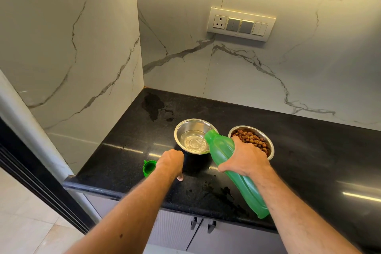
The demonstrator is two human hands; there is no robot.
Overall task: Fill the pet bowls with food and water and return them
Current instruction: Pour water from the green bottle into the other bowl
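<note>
- Keep the green bottle (231,163) mouth over the water bowl (194,136) rim; pour slowly (spilled drops already lie nearer the counter edge).
- Right hand (245,158) wraps the tilted bottle from above.
- Left hand (172,161) steadies the water bowl's near side; grip unclear.
- Food bowl (252,140): just right of it, filled.
</note>
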